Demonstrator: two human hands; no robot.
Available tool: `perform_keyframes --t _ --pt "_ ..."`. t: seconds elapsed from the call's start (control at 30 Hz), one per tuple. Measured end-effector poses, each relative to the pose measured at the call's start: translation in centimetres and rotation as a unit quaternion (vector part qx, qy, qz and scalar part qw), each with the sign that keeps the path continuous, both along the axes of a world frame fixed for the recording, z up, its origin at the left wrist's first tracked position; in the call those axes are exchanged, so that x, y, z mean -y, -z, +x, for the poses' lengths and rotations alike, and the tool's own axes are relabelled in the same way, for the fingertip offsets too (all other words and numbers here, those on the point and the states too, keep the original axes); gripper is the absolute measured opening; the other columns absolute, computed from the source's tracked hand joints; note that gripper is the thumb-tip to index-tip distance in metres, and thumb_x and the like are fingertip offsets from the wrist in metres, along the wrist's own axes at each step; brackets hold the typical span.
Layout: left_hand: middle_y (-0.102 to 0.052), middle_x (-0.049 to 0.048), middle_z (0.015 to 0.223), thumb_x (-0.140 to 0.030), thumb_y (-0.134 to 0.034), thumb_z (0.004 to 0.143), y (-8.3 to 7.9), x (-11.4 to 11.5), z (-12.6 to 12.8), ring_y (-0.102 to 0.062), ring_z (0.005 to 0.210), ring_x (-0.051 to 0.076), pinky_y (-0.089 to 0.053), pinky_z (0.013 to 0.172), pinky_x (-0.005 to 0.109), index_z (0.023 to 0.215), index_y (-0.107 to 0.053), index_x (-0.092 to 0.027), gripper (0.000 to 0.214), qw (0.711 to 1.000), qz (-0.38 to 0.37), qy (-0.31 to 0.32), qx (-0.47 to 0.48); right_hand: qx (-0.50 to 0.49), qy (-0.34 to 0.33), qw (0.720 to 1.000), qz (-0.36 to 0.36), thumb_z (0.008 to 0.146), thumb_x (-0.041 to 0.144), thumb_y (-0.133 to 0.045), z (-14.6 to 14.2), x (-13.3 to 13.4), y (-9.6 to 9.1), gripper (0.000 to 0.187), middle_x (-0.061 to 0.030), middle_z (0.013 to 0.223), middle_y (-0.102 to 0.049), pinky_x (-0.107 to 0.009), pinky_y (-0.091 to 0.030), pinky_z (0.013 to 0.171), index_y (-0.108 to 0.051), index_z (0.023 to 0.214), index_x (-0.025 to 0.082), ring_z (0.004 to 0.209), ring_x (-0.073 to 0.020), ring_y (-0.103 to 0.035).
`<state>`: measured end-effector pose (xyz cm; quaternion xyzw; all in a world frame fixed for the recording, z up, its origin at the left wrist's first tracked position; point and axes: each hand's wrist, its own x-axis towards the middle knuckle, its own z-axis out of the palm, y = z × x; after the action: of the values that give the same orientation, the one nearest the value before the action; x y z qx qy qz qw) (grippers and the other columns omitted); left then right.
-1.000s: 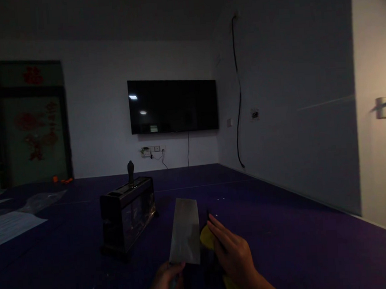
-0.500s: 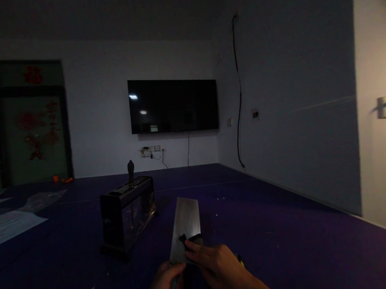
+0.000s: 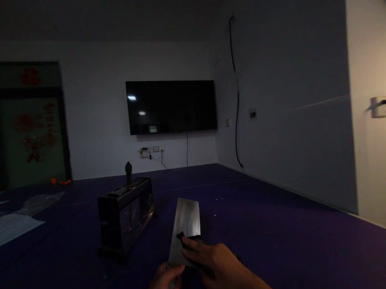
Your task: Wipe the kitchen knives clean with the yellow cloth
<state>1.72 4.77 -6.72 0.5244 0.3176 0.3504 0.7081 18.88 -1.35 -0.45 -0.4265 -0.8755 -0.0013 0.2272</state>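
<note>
Head view shows left fingers (image 3: 174, 271) gripping a broad, silvery cleaver (image 3: 186, 216), right fingers (image 3: 199, 246) clasping a dark object (image 3: 196, 237).

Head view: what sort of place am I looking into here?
A dim indoor room, possibly a living or meeting room, though I can't tell which. A large television hangs on the far wall, wall sockets sit below it, and a broad purple surface fills the foreground.

right hand (image 3: 219, 263) holds dark cloth (image 3: 196, 238) against cleaver (image 3: 186, 217)

Knife block (image 3: 127, 217) left of cleaver (image 3: 186, 217)
</note>
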Motion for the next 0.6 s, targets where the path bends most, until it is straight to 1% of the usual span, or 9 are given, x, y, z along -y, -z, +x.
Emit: perform_keyframes --t 0.13,0.2,0.3,0.37,0.47,0.6 --pt "-0.029 -0.0091 0.026 -0.061 -0.065 0.05 0.1 -0.3 -0.1 -0.026 0.021 0.006 -0.017 0.031 0.019 0.054 -0.044 -0.02 0.047 1.0 0.005 0.025 -0.013 -0.011 0.012 1.0 0.006 0.054 0.009 -0.042 0.2 -0.2 0.1 0.081 -0.0028 0.141 -0.031 -0.027 -0.042 0.091 -0.037 0.133 0.024 0.116 -0.0186 -0.047" --pt "-0.028 -0.0088 0.025 -0.063 -0.064 0.049 0.2 -0.5 -0.1 -0.025 0.021 0.007 -0.016 0.031 0.019 0.054 -0.045 -0.02 0.048 0.999 0.013 0.032 -0.016 -0.004 0.025 1.0 0.01 0.053 0.008 -0.041 0.4 -0.4 0.2 0.083 -0.0015 0.142 -0.029 -0.026 -0.041 0.092 -0.036 0.134 0.024 0.117 -0.0176 -0.046" --pt "-0.029 -0.0095 0.024 -0.065 -0.065 0.044 0.3 -0.7 -0.1 -0.025 0.021 0.007 -0.017 0.032 0.02 0.056 -0.044 -0.021 0.051 0.999 0.009 0.034 -0.027 0.017 0.051 0.998 0.015 0.053 0.005 -0.039 0.8 -0.8 0.4 0.085 0.0017 0.143 -0.027 -0.027 -0.042 0.092 -0.033 0.135 0.027 0.116 -0.017 -0.047" --pt "-0.031 -0.01 0.025 -0.064 -0.066 0.044 0.4 -0.7 -0.2 -0.027 0.022 0.007 -0.019 0.033 0.02 0.059 -0.043 -0.022 0.05 0.999 0.007 0.04 -0.033 0.026 0.067 0.997 0.028 0.055 0.003 -0.038 1.2 -1.2 0.6 0.085 0.0032 0.143 -0.026 -0.028 -0.042 0.091 -0.032 0.136 0.028 0.116 -0.0168 -0.047" --pt "-0.035 -0.0105 0.028 -0.058 -0.066 0.053 0.5 -0.6 -0.4 -0.029 0.024 0.007 -0.019 0.035 0.02 0.066 -0.045 -0.021 0.045 0.998 0.022 0.051 -0.021 0.033 0.098 0.993 0.054 0.06 0.001 -0.037 1.8 -1.6 0.8 0.08 0.0033 0.142 -0.027 -0.029 -0.044 0.09 -0.033 0.135 0.029 0.114 -0.0173 -0.049" --pt "-0.035 -0.0109 0.03 -0.055 -0.066 0.054 0.8 -0.6 -0.4 -0.024 0.025 0.006 -0.018 0.036 0.02 0.069 -0.046 -0.02 0.043 0.998 0.03 0.057 -0.018 0.031 0.149 0.985 0.082 0.065 -0.001 -0.035 2.4 -1.9 0.8 0.075 0.003 0.142 -0.027 -0.03 -0.046 0.088 -0.035 0.134 0.029 0.11 -0.0181 -0.053"
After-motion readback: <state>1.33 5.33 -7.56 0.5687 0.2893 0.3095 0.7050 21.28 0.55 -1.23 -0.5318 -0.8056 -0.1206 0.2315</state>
